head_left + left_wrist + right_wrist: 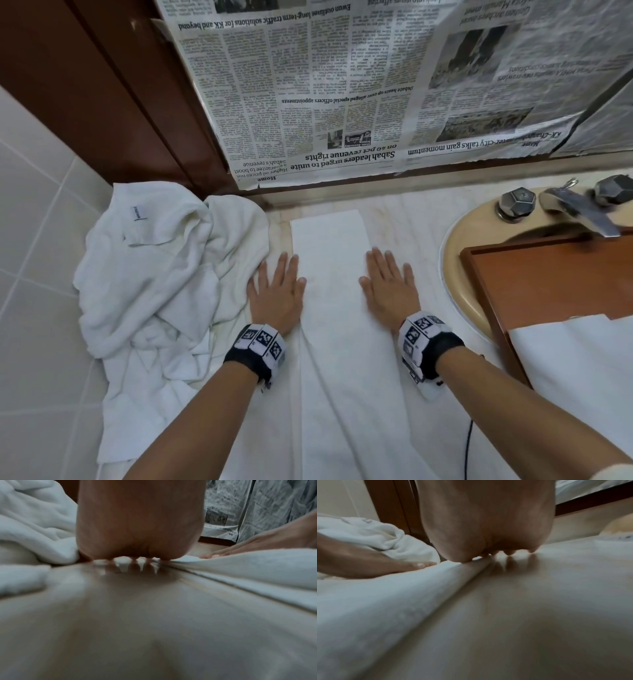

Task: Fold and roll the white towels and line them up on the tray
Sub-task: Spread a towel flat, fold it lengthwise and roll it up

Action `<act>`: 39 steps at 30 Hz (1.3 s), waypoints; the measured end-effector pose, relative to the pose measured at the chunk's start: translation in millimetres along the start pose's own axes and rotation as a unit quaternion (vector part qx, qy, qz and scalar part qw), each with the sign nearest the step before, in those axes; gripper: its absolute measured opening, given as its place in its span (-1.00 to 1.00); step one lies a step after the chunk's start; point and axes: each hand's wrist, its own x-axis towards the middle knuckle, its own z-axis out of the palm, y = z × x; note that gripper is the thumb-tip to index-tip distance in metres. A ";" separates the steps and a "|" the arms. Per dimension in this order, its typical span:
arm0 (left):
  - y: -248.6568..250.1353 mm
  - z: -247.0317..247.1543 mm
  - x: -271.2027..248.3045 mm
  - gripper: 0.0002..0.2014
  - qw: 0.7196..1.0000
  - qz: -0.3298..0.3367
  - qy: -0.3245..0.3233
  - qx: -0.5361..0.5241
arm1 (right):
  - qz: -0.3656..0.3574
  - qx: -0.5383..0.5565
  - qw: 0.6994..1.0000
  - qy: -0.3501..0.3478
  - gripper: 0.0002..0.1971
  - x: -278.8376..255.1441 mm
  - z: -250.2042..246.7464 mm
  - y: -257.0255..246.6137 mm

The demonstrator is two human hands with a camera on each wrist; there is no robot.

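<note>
A white towel (330, 267), folded into a long narrow strip, lies on the marble counter and runs from the mirror toward me. My left hand (279, 284) lies flat along its left edge, fingers straight, with the palm on the counter (120, 615) in the left wrist view. My right hand (388, 277) lies flat along the right edge, thumb on the cloth. Both hands press down and grip nothing. A wooden tray (555, 274) sits over the sink at the right, with a white cloth (575, 363) on its near part.
A crumpled pile of white towels (164, 274) fills the counter's left end against the tiled wall. The beige sink (452, 253) and metal tap (579, 214) are at the right. Newspaper (342, 85) covers the mirror behind. A black cable (467, 442) hangs near my right forearm.
</note>
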 end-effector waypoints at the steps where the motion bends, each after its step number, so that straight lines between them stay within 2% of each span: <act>1: 2.3 -1.0 -7.7 -0.44 1.000 0.006 -0.007 -0.013 | -0.004 0.006 1.000 0.014 -0.38 -8.3 1.2 -1.4; 4: 14.4 8.1 -42.3 -0.44 0.998 0.049 -0.026 -0.033 | -0.094 -0.005 0.996 0.006 -0.33 -46.0 17.4 -18.7; 6: 17.3 18.9 -64.8 -0.43 0.997 0.075 -0.021 0.000 | -0.112 -0.019 0.993 -0.005 -0.36 -62.9 33.4 -23.2; 10: 3.5 27.6 -72.1 -0.46 0.999 0.047 -0.009 0.002 | -0.055 -0.026 0.998 0.013 -0.34 -64.2 34.5 -6.2; 15: -0.2 21.2 -73.1 -0.46 1.000 0.010 -0.009 -0.013 | 0.032 0.020 0.999 0.018 -0.42 -61.3 22.4 5.2; 17: 3.4 18.2 -84.0 -0.46 0.999 0.017 -0.029 -0.027 | 0.011 0.023 0.999 0.047 -0.41 -75.8 26.8 0.2; 21: 12.0 23.7 -118.7 -0.44 0.996 0.065 -0.060 -0.012 | -0.077 0.000 0.996 0.040 -0.38 -116.7 50.9 -9.9; 25: 8.9 28.6 -128.2 -0.44 0.996 0.066 -0.054 0.005 | -0.045 -0.022 0.998 0.045 -0.40 -133.1 60.8 -4.6; 29: 2.4 26.8 -121.1 -0.48 0.998 0.033 -0.044 -0.006 | -0.029 -0.018 0.999 0.027 -0.38 -125.8 51.7 1.6; 34: 1.3 14.5 -93.5 -0.48 0.997 0.038 -0.061 -0.001 | -0.027 -0.036 0.999 -0.006 -0.39 -95.2 36.5 4.6; 39: 8.2 11.0 -82.2 -0.52 0.998 0.032 -0.039 -0.036 | -0.016 -0.035 0.999 -0.032 -0.43 -73.4 21.3 3.8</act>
